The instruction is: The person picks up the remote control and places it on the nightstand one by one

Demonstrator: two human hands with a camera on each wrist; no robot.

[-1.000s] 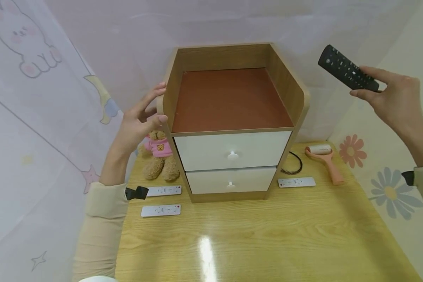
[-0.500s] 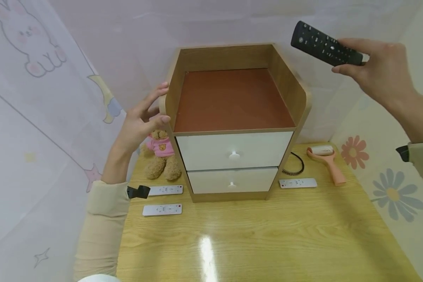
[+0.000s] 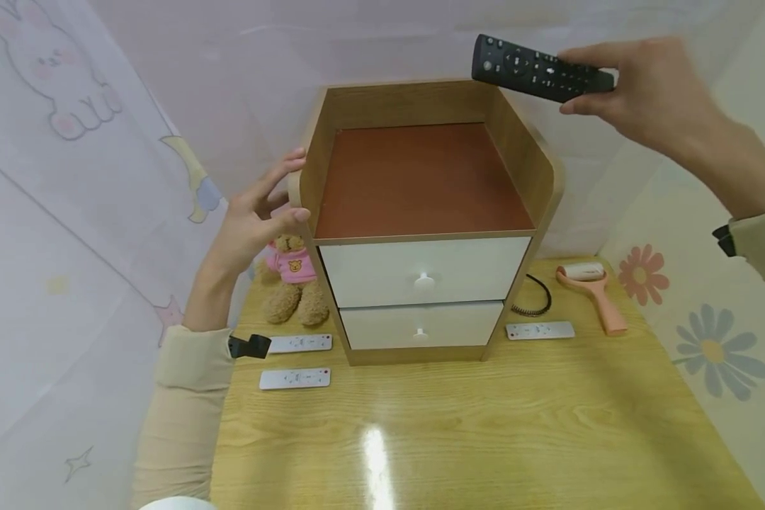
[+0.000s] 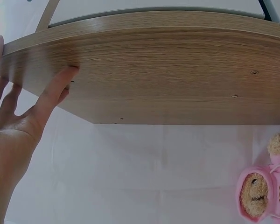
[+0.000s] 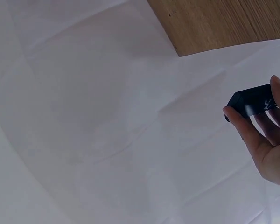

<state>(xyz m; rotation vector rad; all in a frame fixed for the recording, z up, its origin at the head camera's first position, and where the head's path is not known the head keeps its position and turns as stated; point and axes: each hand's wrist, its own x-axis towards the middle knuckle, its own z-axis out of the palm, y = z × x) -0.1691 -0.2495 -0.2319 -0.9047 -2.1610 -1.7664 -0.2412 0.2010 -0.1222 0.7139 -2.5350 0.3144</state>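
Observation:
My right hand (image 3: 656, 95) pinches one end of a black remote control (image 3: 516, 67), its button side turned toward the head camera. The remote is raised in the air, overlapping the back right corner of a small wooden cabinet (image 3: 548, 184) in the head view. In the right wrist view, thumb and fingers grip the remote (image 5: 252, 100) by its end. Spread fingers of my left hand (image 3: 242, 223) rest against the cabinet's left side panel (image 4: 154, 70). The cabinet has a brown top shelf (image 3: 421, 180) and two closed white drawers (image 3: 382, 273) with knobs.
A teddy bear (image 3: 295, 273) in pink sits left of the cabinet. Two white remotes (image 3: 296, 379) lie at the left on the wooden table (image 3: 459, 439). Right of the cabinet are another white remote (image 3: 540, 330), a black coiled cord (image 3: 538, 310) and an orange lint roller (image 3: 602, 304).
My right hand has carried the black remote left and upward, from right of the cabinet to its back right corner, turning it nearer level. My left hand stays against the cabinet.

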